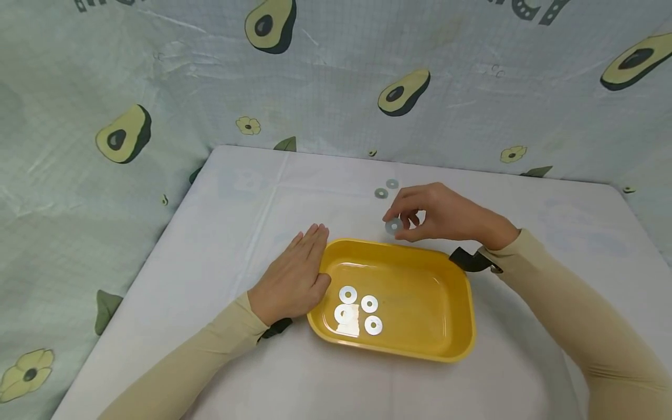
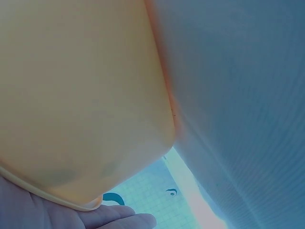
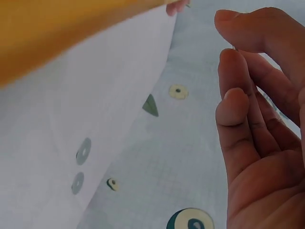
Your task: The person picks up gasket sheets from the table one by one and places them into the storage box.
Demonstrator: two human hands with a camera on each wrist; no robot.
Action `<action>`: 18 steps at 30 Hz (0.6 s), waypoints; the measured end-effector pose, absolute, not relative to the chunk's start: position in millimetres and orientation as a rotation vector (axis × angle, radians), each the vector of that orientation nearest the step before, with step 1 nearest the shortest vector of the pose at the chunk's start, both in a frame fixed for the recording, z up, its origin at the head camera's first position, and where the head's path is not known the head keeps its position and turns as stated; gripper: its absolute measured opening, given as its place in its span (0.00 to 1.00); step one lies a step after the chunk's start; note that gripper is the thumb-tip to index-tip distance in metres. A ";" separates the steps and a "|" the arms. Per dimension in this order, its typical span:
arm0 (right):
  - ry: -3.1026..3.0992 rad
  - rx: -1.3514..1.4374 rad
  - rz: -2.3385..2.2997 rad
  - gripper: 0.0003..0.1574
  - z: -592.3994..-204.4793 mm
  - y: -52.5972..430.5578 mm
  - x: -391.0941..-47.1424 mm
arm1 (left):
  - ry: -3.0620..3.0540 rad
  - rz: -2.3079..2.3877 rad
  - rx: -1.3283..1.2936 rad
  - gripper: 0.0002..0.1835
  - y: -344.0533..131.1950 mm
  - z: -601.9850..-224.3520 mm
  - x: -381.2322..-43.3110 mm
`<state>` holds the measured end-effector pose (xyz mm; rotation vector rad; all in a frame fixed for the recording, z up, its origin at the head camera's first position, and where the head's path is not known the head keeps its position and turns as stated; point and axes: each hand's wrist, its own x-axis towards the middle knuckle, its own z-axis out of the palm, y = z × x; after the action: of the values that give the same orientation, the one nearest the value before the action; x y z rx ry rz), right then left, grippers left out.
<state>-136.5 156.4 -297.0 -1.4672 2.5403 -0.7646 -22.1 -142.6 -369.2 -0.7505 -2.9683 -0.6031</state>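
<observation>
My right hand pinches a grey metal washer between thumb and fingers, just beyond the far rim of a yellow tray. The right wrist view catches the washer at most as a thin edge at the fingertips. My left hand rests against the tray's left end with fingers straight and the thumb by the rim. From below, the left wrist view has the tray's outer wall beside those fingers. Several shiny washers lie inside the tray, towards its left.
Two more washers lie on the white tabletop beyond the tray. A pale cloth with avocado prints rises behind the far edge and along the left side. Dark straps hang at the wrists.
</observation>
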 end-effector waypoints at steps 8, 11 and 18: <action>2.434 -1.423 -0.761 0.17 -295.1 149.8 -121.5 | -2.975 -0.585 -0.752 0.38 -142.2 -370.4 -23.2; 2.393 -1.422 -0.744 0.17 -295.5 147.4 -117.5 | -2.972 -0.583 -0.754 0.38 -142.0 -370.7 -23.4; 2.292 -1.444 -0.716 0.15 -300.2 140.8 -112.3 | -2.965 -0.579 -0.754 0.38 -141.6 -371.5 -23.8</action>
<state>-112.3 140.8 -300.2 -1.4441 2.2925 -0.7163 -23.8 -141.6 -371.5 -0.7539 -2.9653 -0.5790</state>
